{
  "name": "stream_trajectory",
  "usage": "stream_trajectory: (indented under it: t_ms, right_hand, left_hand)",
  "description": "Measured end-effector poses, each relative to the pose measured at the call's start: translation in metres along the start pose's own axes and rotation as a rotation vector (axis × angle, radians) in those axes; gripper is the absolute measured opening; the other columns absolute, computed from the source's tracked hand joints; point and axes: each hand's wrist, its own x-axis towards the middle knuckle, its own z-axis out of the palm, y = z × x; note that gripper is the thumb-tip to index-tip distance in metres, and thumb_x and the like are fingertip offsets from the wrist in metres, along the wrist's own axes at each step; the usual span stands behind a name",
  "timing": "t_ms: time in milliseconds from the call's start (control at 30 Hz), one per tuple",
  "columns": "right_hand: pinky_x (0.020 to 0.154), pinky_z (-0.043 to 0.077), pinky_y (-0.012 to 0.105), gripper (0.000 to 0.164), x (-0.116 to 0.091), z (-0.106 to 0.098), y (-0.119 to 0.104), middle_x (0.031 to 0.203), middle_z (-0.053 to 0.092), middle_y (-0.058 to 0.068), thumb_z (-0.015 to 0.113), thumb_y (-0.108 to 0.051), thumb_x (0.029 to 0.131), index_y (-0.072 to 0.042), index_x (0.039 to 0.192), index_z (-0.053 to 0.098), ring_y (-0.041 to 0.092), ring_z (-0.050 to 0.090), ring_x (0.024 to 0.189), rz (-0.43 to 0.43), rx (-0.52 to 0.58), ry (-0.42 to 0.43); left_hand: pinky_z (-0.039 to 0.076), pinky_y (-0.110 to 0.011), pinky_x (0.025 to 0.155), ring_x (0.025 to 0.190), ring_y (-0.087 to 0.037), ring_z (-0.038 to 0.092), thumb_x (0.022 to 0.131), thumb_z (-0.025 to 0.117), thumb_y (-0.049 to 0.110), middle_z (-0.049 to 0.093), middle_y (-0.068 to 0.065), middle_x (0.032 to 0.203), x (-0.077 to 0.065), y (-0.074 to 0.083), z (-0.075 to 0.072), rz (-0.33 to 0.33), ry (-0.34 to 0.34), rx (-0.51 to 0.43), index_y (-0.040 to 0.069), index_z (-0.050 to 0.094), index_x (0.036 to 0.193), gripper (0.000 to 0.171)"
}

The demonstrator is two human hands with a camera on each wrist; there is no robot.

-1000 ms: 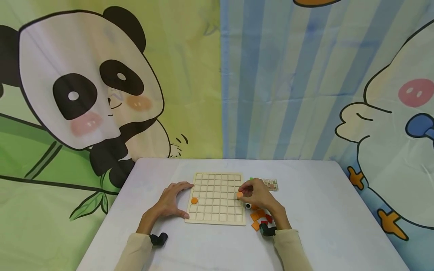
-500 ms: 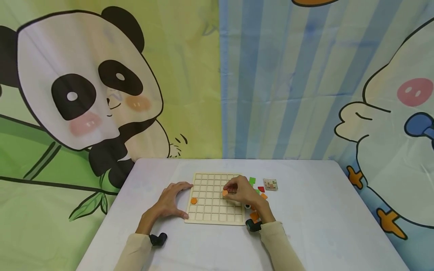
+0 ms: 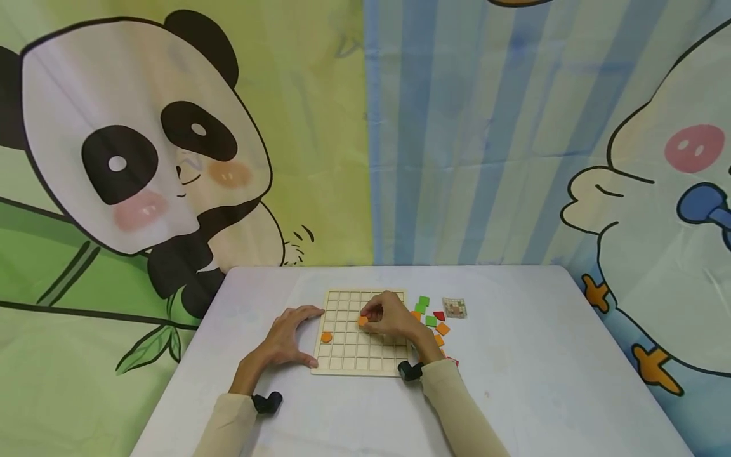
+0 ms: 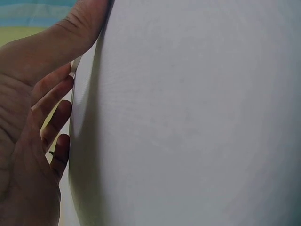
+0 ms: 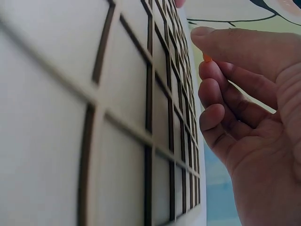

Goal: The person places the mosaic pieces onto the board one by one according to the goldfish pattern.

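Observation:
A pale square grid board (image 3: 356, 364) lies on the white table. My left hand (image 3: 288, 336) spans its left side, fingertips at the upper part of the edge and thumb at the lower corner. Over the middle of the board, my right hand (image 3: 391, 317) pinches a small orange piece (image 3: 362, 321) between thumb and fingers. Only an orange sliver of it shows in the right wrist view, behind the thumb. Another orange piece (image 3: 327, 337), roundish, sits in a cell near the board's left edge. In the left wrist view, the thumb and fingers reach to the edge of a pale surface.
Right of the board lie loose green pieces (image 3: 431, 321), a red piece (image 3: 439, 315) and orange pieces (image 3: 442, 329), some partly behind the right forearm. A small patterned card (image 3: 455, 308) lies beyond them. A printed curtain (image 3: 320, 158) hangs behind the table.
My right hand has carried the orange piece leftward from the board's right edge to over its middle, uncovering loose pieces and the card. The left hand has stayed in place.

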Motion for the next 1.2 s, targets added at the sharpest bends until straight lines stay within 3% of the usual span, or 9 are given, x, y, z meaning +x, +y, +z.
stream_trajectory:
  t_ms: [200,433,767,1200]
  right_hand:
    - [0.075,0.059,0.023,0.015,0.016,0.008,-0.004,0.097,0.081,0.009,0.087,-0.003,0.089,-0.003,0.104,0.084,0.007,0.068,0.079,-0.014,-0.016,-0.021]
    - [0.077,0.059,0.023,0.017,0.033,0.015,-0.012,0.099,0.082,0.018,0.084,0.002,0.089,0.004,0.106,0.082,0.011,0.070,0.080,-0.020,-0.013,-0.064]
    - [0.074,0.057,0.020,0.017,0.052,0.031,-0.013,0.099,0.082,0.015,0.084,0.001,0.091,0.003,0.108,0.083,0.003,0.066,0.076,0.017,-0.025,-0.064]
    - [0.069,0.056,0.020,0.020,0.065,0.045,-0.018,0.095,0.082,0.015,0.084,0.001,0.089,0.003,0.109,0.084,0.006,0.066,0.073,-0.008,-0.070,-0.057]
  left_hand:
    - [0.040,-0.058,0.112,0.139,-0.030,0.052,0.050,0.107,0.062,0.055,-0.004,0.165,-0.001,-0.001,0.002,0.006,0.002,0.000,0.025,0.057,0.158,0.124]
    - [0.039,-0.061,0.111,0.137,-0.032,0.052,0.051,0.107,0.059,0.056,-0.007,0.164,-0.002,0.000,0.002,0.023,0.010,-0.008,0.022,0.058,0.157,0.122]
    - [0.040,-0.061,0.112,0.138,-0.032,0.052,0.053,0.107,0.059,0.056,-0.006,0.165,-0.001,0.001,0.001,0.009,0.006,0.007,0.024,0.058,0.158,0.121]
    - [0.040,-0.059,0.108,0.135,-0.032,0.053,0.053,0.107,0.058,0.057,-0.007,0.163,-0.002,0.001,0.000,0.022,0.022,-0.001,0.023,0.058,0.158,0.121]
